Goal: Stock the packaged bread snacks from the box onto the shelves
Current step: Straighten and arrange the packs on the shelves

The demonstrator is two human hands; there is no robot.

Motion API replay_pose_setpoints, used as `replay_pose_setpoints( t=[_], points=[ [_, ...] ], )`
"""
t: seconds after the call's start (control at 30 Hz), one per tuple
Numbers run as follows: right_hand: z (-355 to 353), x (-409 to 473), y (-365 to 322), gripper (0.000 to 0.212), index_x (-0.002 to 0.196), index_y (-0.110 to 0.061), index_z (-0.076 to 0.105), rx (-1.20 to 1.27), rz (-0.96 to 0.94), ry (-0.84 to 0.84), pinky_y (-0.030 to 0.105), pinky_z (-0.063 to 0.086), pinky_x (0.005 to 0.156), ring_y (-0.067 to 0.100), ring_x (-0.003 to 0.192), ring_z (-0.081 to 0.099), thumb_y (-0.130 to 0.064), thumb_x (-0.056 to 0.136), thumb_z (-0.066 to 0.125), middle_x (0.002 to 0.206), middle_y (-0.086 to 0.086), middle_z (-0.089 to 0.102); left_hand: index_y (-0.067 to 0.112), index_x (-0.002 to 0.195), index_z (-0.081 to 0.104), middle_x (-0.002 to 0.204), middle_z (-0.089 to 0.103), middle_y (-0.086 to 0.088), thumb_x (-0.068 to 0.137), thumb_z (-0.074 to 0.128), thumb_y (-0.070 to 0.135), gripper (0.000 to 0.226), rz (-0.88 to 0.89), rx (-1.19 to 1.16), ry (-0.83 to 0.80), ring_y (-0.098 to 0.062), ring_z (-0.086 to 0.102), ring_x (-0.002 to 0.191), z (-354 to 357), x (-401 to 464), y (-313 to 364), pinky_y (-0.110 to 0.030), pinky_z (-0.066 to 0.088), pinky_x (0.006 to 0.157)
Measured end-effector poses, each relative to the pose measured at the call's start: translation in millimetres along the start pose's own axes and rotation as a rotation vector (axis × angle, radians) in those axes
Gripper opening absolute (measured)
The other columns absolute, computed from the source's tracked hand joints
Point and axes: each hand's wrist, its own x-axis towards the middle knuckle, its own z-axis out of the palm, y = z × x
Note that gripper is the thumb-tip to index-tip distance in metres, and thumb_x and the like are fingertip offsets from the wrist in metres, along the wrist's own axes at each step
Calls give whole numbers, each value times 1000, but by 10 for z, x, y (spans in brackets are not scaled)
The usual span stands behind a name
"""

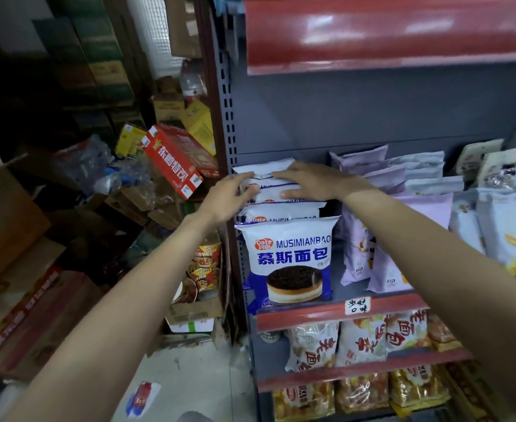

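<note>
At the frame's centre, both hands, left [221, 199] and right [308, 181], lie spread flat against the rear mousse-bread packets [269, 190], seemingly squaring the row on the shelf [339, 312].

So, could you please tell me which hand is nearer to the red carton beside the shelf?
Left. The left hand is just right of the red carton; the right hand lies farther right, on the bread packs.

Dim left side, glare on red shelf strip [387, 28], edges warped, soft.

Two bare forearms — no sleeves, no gloves
</note>
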Motion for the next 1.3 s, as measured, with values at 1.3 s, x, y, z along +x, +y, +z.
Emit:
replay_pose_setpoints(
  t=[1.3],
  points=[
    [-51,-104,-254,24,115,-7,58,413,302,68,25,37,73,22,86,55,-16,93,56,107,16,63,34,148,-17,127,32,28,93,49,47,87,-439,-881,-158,8,42,110,45,-682,514,-22,32,95]
  ],
)
